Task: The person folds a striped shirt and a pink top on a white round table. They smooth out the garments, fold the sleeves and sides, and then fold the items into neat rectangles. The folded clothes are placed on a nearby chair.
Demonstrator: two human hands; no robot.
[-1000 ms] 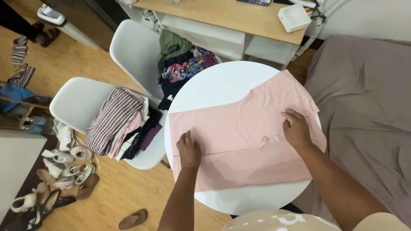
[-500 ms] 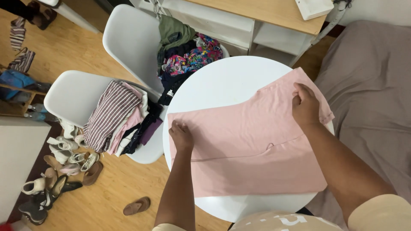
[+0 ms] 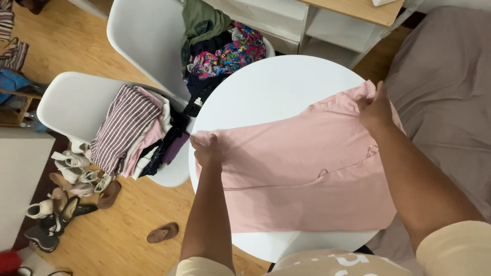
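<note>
Both hands at pink garment edges

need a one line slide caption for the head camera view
Left hand and right hand grip the far corners of a pink cotton garment spread on a round white table.

Floor: light wood boards; round white table at centre; two white moulded chairs to its left, both heaped with clothes; pale wooden desk with white shelving beyond; grey-brown bed cover at right; scattered shoes lower left.
</note>
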